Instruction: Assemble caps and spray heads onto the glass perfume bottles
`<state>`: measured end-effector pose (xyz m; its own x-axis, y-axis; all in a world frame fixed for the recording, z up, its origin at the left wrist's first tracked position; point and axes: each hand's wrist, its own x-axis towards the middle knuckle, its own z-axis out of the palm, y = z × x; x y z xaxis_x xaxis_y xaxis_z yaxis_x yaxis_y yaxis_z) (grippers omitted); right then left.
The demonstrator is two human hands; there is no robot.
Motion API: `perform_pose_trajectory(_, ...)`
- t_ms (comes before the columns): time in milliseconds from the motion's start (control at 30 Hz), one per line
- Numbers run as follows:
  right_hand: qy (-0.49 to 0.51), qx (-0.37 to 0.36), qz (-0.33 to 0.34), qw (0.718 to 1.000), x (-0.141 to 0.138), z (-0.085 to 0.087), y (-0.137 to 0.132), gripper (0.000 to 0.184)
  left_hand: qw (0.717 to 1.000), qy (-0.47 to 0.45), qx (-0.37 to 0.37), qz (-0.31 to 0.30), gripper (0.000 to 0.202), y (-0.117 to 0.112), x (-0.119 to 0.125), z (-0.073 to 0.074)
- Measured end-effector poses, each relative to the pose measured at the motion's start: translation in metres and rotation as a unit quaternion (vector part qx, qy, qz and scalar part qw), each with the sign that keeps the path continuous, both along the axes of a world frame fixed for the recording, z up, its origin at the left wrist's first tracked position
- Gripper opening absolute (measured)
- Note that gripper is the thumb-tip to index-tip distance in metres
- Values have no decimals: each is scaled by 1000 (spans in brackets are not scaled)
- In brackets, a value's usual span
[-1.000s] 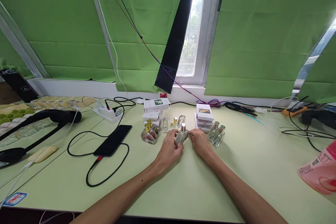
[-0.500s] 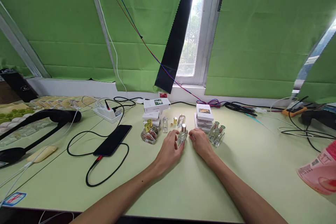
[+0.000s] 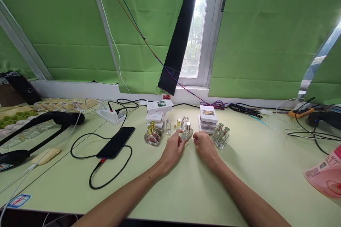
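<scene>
I see left hand (image 3: 172,150) grip pinching tilted glass bottle (image 3: 187,134) low (steadies it, I judge); right hand (image 3: 205,147) grip curled beside, can't tell.

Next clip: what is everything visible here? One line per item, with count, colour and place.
glass bottle: one, clear, pale metallic cap, tilted, table centre
other bottles: several, clear, gold or silver caps, beside and behind it
boxes: two stacks, white, behind the bottles
phone: one, black, left of centre, cable attached
power strip: one, white, back left
pink pack: one, right edge
table: one, pale green
blinds: green, over the window wall
left hand: fingertips holding the glass bottle
right hand: curled just right of the glass bottle
</scene>
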<state>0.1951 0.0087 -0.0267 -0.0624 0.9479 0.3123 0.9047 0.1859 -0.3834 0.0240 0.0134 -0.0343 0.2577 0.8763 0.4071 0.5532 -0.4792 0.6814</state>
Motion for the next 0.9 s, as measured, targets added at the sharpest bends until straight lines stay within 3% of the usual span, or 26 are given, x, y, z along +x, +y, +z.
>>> perform_pose_trajectory(533,26,3,35,999,-6,-1,-7,19,998,-1,-14,-66,45,-4,2,1)
perform_pose_trajectory(767,53,-2,54,997,-7,-2,-8,28,993,56,-11,-102,62,-3,-1,-4)
perform_pose_trajectory(900,54,1,57,997,-5,-4,-5,37,994,67,10,-84,58,-4,-1,-3)
